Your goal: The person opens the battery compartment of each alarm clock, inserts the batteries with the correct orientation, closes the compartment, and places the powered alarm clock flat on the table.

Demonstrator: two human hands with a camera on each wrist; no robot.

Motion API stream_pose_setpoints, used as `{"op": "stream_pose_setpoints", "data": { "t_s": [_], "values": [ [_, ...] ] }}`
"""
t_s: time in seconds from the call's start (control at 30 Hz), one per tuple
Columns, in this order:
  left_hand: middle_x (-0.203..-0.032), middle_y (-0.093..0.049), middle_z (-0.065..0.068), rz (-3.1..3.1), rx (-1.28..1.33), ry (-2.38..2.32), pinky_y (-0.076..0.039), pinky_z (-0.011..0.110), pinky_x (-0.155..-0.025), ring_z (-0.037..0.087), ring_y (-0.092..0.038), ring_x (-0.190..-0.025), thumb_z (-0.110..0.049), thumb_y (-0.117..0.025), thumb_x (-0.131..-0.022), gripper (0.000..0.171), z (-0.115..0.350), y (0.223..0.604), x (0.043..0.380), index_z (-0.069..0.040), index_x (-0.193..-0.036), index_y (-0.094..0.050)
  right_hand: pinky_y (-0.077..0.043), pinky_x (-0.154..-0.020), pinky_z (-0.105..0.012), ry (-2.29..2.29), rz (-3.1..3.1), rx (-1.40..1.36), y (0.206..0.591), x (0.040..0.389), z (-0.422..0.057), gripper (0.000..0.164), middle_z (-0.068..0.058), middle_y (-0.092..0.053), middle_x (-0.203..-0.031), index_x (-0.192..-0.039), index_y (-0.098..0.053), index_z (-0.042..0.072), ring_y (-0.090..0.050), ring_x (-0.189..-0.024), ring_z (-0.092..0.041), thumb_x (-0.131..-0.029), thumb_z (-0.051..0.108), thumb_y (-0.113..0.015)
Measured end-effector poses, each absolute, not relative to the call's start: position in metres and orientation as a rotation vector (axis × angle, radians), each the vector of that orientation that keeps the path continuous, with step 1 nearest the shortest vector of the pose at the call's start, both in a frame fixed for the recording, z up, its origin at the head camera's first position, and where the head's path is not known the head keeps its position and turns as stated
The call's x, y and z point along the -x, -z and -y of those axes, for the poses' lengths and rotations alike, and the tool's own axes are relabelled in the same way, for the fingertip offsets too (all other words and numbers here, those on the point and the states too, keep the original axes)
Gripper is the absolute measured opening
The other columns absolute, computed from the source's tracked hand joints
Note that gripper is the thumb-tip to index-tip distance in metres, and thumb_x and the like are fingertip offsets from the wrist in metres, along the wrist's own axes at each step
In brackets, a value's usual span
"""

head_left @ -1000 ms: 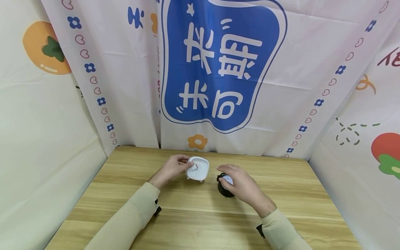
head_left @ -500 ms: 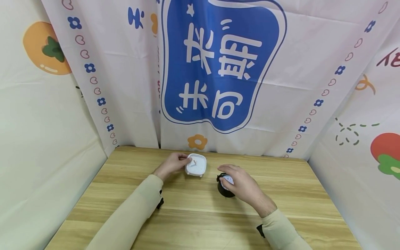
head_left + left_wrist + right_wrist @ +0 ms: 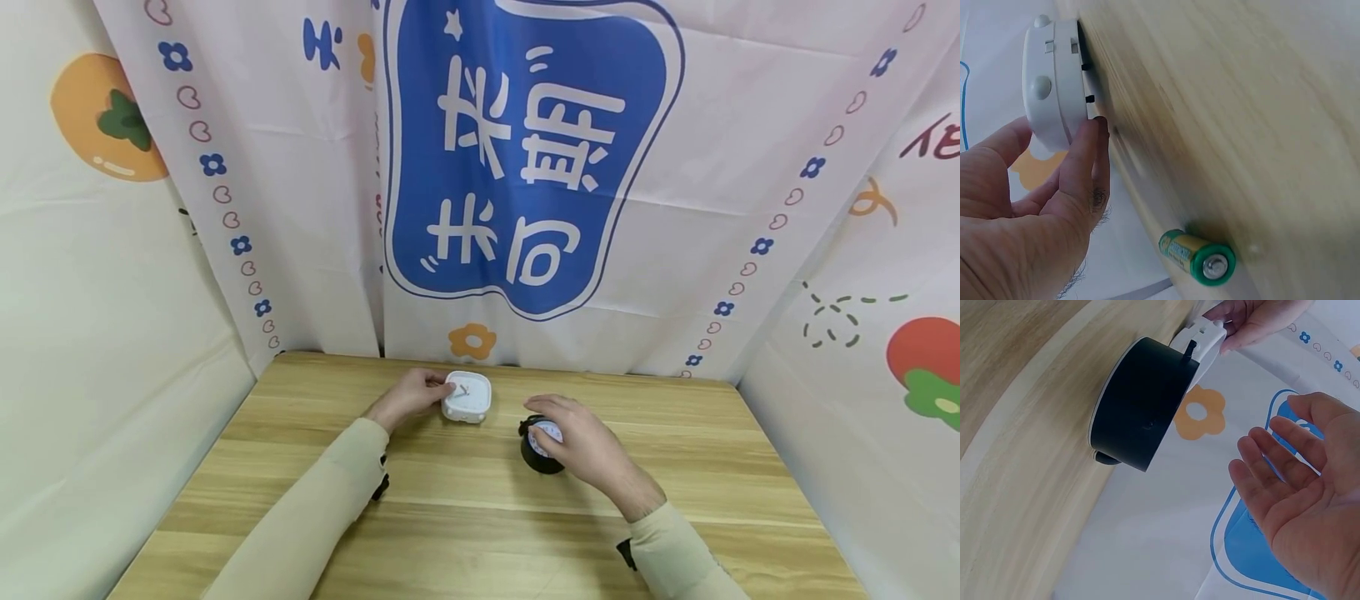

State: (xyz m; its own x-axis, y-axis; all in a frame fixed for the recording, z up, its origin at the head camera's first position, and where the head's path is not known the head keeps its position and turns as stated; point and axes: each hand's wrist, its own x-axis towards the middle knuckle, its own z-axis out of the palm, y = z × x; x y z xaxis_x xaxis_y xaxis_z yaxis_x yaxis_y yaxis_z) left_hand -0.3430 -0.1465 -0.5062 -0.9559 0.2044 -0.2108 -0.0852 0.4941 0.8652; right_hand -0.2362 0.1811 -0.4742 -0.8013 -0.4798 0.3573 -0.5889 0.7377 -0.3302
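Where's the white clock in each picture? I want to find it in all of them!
Head: a little below the middle, under the orange flower, the white clock lies face up.
Left wrist: upper left, seen from its side, the white clock.
Right wrist: near the top, partly hidden behind the black clock, the white clock.
Shared landmark: the left hand holds it in every view.

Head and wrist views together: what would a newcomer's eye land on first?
Probably the big blue panel with white characters, on the cloth behind the table. Next, below it, the white clock pinched in the left hand and the black clock beside the open right hand. In the left wrist view, a green-and-gold battery lies on the table near the left hand.
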Motion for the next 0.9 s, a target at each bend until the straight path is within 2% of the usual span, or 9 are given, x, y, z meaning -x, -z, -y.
{"op": "stream_pose_setpoints", "data": {
  "t_s": [0.17,0.4,0.57,0.73,0.9],
  "values": [
    [-0.154,-0.074,0.029,-2.513,-0.119,-1.383,-0.068,0.045,-0.116,0.037,-0.075,-0.139,-0.028,-0.071,-0.119,0.051,0.152,0.505,0.341,0.009,-0.154,-0.068,-0.065,-0.122,-0.056,-0.647,2.713,-0.827,0.475,0.237,-0.183,0.036,-0.014,-0.081,-0.151,-0.146,-0.079,0.005,-0.077,-0.143,-0.037,-0.11,0.011,-0.081],
    [-0.151,-0.077,0.024,-2.574,-0.136,-1.299,-0.066,0.047,-0.116,0.034,-0.075,-0.136,-0.034,-0.072,-0.118,0.052,0.157,0.504,0.338,0.006,-0.152,-0.072,-0.064,-0.122,-0.057,-0.645,2.741,-0.818,0.478,0.24,-0.184,0.038,-0.014,-0.08,-0.151,-0.147,-0.078,0.004,-0.076,-0.144,-0.037,-0.11,0.014,-0.082],
    [-0.154,-0.076,0.024,-2.644,-0.211,-1.238,-0.062,0.057,-0.125,0.041,-0.072,-0.145,-0.036,-0.071,-0.119,0.053,0.158,0.501,0.332,0.003,-0.155,-0.07,-0.064,-0.124,-0.057,-0.637,2.786,-0.791,0.48,0.241,-0.186,0.04,-0.015,-0.08,-0.152,-0.148,-0.078,0.004,-0.076,-0.144,-0.037,-0.11,0.016,-0.083],
    [-0.163,-0.071,0.023,-2.758,-0.321,-1.163,-0.058,0.064,-0.13,0.046,-0.069,-0.152,-0.034,-0.071,-0.119,0.053,0.158,0.498,0.32,0.0,-0.16,-0.067,-0.062,-0.125,-0.058,-0.629,2.841,-0.767,0.483,0.242,-0.188,0.04,-0.017,-0.078,-0.153,-0.148,-0.076,0.003,-0.074,-0.145,-0.039,-0.111,0.016,-0.082],
    [-0.164,-0.07,0.025,-2.928,-0.469,-1.051,-0.057,0.066,-0.13,0.047,-0.067,-0.154,-0.028,-0.075,-0.117,0.051,0.156,0.496,0.307,0.001,-0.158,-0.068,-0.06,-0.129,-0.059,-0.65,2.91,-0.742,0.487,0.243,-0.189,0.043,-0.018,-0.075,-0.158,-0.152,-0.074,0.001,-0.072,-0.149,-0.041,-0.112,0.016,-0.08]
  ]
}}
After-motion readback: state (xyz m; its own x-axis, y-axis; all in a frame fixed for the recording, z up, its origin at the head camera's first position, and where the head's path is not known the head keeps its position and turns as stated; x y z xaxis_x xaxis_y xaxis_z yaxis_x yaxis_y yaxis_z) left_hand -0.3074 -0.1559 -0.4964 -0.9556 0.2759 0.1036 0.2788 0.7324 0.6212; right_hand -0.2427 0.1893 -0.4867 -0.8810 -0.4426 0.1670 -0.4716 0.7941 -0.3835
